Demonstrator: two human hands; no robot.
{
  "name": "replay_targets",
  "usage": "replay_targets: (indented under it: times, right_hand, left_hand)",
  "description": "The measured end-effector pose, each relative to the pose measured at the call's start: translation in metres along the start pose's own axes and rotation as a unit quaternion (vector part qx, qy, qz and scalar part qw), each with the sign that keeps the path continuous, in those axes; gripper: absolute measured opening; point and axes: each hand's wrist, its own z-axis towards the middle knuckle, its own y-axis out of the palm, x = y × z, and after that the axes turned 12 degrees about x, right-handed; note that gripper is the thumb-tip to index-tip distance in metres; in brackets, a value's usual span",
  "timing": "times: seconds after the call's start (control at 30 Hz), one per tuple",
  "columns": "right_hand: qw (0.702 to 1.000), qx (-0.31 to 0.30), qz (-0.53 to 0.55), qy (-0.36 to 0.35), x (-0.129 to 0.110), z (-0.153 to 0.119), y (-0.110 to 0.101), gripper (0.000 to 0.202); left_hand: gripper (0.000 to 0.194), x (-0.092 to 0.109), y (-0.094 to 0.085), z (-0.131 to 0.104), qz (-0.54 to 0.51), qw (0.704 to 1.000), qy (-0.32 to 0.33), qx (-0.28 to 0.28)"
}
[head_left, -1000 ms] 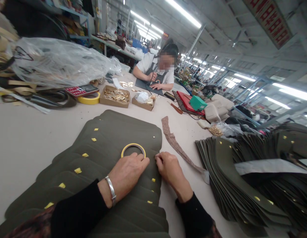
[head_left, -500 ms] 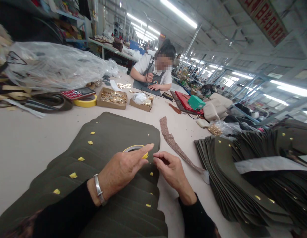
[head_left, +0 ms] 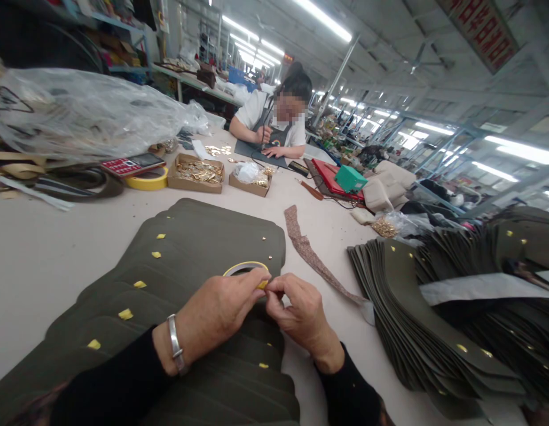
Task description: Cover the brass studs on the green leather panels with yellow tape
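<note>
Overlapping dark olive pieces lie fanned on the table, dotted with small yellow tape bits and two small studs near the upper right. My left hand, with a silver bracelet at the wrist, grips a roll of yellow tape lying over the pieces; its fingers hide much of the roll. At the tape's right side, my right hand pinches with thumb and forefinger close to the left fingertips. Whatever is between those right fingers is too small to make out.
Boxes of gold metal parts and another yellow roll stand beyond the pieces. A brown strip and stacked olive pieces lie right. Across the table, a person works bent over a dark mat.
My right hand has moved left to meet the left fingertips at the tape. The left fingers have curled down onto the roll. A second stud now shows on the top piece.
</note>
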Motion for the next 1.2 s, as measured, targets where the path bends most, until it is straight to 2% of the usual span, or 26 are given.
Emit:
replay_targets:
  times: [0.1,0.17,0.23,0.33,0.4,0.47,0.53,0.67,0.77,0.9,1.03,1.1,1.2]
  right_hand:
    - [0.999,0.022,-0.027,-0.006,-0.002,-0.002,0.003,0.016]
    - [0.999,0.025,-0.025,0.041,-0.006,-0.001,0.004,0.015]
    - [0.988,0.015,0.004,0.154,-0.01,0.001,0.006,0.013]
    - [0.929,0.003,0.087,0.36,-0.01,0.004,0.011,0.01]
    - [0.89,0.017,0.115,0.441,-0.003,0.005,0.013,0.011]
    - [0.869,0.025,0.116,0.481,0.008,0.003,0.013,0.014]
    - [0.86,0.007,0.117,0.496,0.018,0.0,0.012,0.017]
    - [0.867,-0.06,0.106,0.484,0.027,-0.006,0.011,0.019]
    - [0.863,-0.081,0.109,0.486,0.029,-0.006,0.01,0.019]
    - [0.841,-0.086,0.154,0.512,0.031,-0.004,0.006,0.021]
    - [0.826,-0.154,0.136,0.525,0.031,-0.006,0.002,0.018]
    - [0.84,-0.176,0.104,0.502,0.029,-0.009,0.002,0.016]
    - [0.883,-0.173,0.049,0.433,0.023,-0.01,0.004,0.015]
  left_hand:
    - [0.012,0.0,-0.003,0.004,0.011,0.999,-0.031,-0.027]
    - [0.014,-0.001,-0.003,0.006,0.027,0.999,-0.037,-0.025]
    - [0.016,-0.001,-0.003,0.006,0.043,0.999,-0.024,-0.007]
    - [0.019,0.002,-0.002,0.003,0.071,0.997,0.0,0.034]
    - [0.02,0.005,-0.002,0.0,0.087,0.995,0.008,0.051]
    - [0.018,0.005,-0.002,-0.001,0.103,0.994,0.003,0.037]
    - [0.016,0.001,-0.001,0.001,0.122,0.992,-0.011,-0.005]
    - [0.017,-0.01,0.001,0.008,0.148,0.986,-0.022,-0.067]
    - [0.017,-0.013,0.002,0.009,0.155,0.984,-0.019,-0.083]
    - [0.018,-0.011,0.002,0.005,0.149,0.984,-0.015,-0.098]
    - [0.019,-0.011,0.001,0.002,0.152,0.983,-0.018,-0.106]
    - [0.019,-0.013,0.001,0.002,0.151,0.983,-0.014,-0.108]
    - [0.018,-0.014,0.002,0.001,0.147,0.984,-0.009,-0.102]
